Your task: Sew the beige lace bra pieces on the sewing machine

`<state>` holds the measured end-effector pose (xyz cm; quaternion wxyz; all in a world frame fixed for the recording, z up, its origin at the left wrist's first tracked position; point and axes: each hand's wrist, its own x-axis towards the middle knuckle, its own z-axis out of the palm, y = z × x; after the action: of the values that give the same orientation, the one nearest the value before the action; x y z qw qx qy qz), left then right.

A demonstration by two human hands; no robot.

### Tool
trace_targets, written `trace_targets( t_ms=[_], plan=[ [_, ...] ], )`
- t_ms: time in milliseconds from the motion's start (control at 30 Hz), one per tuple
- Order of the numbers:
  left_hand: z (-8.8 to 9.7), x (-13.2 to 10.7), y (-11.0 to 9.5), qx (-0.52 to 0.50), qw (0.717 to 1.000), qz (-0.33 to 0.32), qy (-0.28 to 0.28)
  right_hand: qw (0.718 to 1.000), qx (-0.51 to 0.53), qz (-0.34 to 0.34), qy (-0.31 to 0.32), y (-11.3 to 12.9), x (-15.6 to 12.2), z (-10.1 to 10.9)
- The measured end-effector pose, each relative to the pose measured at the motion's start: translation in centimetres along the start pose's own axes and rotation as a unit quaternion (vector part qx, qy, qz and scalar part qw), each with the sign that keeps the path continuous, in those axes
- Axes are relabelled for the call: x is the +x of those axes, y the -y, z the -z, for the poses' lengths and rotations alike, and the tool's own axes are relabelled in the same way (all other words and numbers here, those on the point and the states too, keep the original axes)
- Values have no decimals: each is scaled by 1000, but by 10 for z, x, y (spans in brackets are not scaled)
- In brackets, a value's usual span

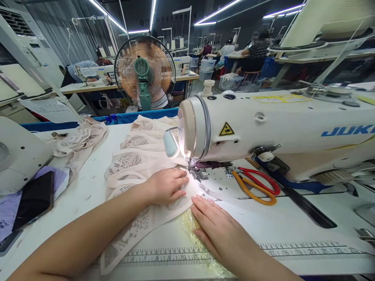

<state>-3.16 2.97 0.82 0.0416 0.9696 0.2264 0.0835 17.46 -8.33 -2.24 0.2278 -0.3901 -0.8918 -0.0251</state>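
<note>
My left hand (166,185) lies on the pale beige lace bra piece (180,201), its fingers stretched toward the sewing machine's needle area (191,169). My right hand (216,222) rests flat at the near right edge of that piece, fingers extended. Beneath its thumb side runs a crinkled pale yellow strip (189,222), partly hidden by the hand. The white sewing machine (249,125) has its lamp lit over the presser foot. More lace bra pieces (125,162) lie in a row to the left, passing under my left forearm.
Red-handled scissors (263,179) and orange-handled scissors (258,191) lie right of the needle. A black-handled tool (310,207) is farther right. A phone (35,199) lies at left. A ruler strip (164,255) crosses the table front. Behind stands a fan (143,74); people sit beyond.
</note>
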Motion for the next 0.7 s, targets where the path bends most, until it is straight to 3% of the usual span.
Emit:
trace_targets(
  t_ms=[433, 700],
  plan=[
    [3, 3, 4, -3, 999, 10, 31, 1000, -11, -7, -4, 1, 2, 0],
    [9, 12, 21, 43, 998, -11, 40, 1000, -5, -31, -3, -5, 13, -9]
  ],
)
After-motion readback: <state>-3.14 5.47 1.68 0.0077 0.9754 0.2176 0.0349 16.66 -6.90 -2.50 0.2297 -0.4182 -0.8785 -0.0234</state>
